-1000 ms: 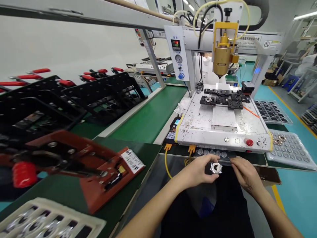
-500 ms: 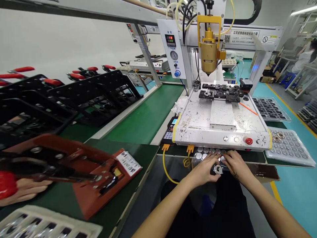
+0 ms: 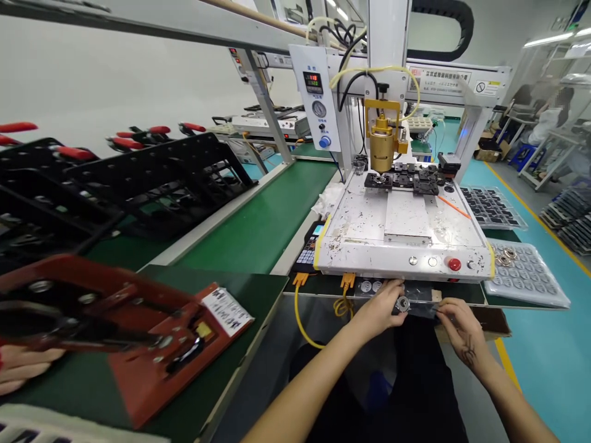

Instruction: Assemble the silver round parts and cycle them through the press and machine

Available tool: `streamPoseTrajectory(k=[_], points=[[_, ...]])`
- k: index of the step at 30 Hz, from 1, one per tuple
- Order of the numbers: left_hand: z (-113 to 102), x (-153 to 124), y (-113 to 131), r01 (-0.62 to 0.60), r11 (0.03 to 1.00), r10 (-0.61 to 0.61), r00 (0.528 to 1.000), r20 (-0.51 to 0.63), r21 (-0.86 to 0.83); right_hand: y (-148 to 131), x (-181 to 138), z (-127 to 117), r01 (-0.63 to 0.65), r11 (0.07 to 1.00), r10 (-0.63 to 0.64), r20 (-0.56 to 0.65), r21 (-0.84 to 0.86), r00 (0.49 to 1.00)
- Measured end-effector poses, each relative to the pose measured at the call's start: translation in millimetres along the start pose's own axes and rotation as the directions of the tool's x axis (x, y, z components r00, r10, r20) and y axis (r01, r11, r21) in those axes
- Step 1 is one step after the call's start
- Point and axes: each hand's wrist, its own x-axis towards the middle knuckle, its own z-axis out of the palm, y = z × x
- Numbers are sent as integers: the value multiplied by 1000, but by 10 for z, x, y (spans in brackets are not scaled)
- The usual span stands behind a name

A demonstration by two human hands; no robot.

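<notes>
- Left hand [image 3: 381,309]: thumb and fingers close on a round metal piece [image 3: 402,304], held between their tips in front of the white machine bed. The piece presents a ring-shaped face with a pale centre.
- Right hand [image 3: 463,332]: thumb and index finger pinch the near right edge of a clear film [image 3: 422,294], well apart from the metal piece.
- Round discs [image 3: 372,287]: pale, visible on the film's sheet to the left of the left hand; whether that hand's upper fingers press the sheet cannot be told.
- Machine bed [image 3: 355,227]: white and speckled, directly beyond both hands, bearing a black fixture [image 3: 425,184]. The gold dispensing head [image 3: 382,151] stands over the fixture's left part.
- Plastic tray [image 3: 530,280]: to the right of the bed, with copper-coloured rings [image 3: 506,256] on its far left part.
- Red-brown press [image 3: 138,394]: on the green bench at left, bearing a white label [image 3: 227,311]. A co-worker's hand [image 3: 25,366] lies beside it, partly cut off by the picture's edge.
</notes>
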Motion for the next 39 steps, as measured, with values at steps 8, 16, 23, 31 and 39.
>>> streamPoseTrajectory(k=[8,16,23,31,39], points=[[-219,-129,265,97,982,-106,993,-46,-161,-303,88,-265,-568,776,568,85,275,818],[-472,-540,884,288,548,-502,865,-33,-785,-847,474,-152,-600,600,537,289,530,792],[-608,-774,1113,263,205,-635,768,76,-943,-937,563,126,-664,343,455,501,664,736],[-666,-942,1234,186,93,-637,766,85,-978,-1134,608,26,-713,320,420,581,624,697],[-569,-998,1240,129,116,-632,774,27,-985,-1219,583,9,-781,299,360,693,548,624]])
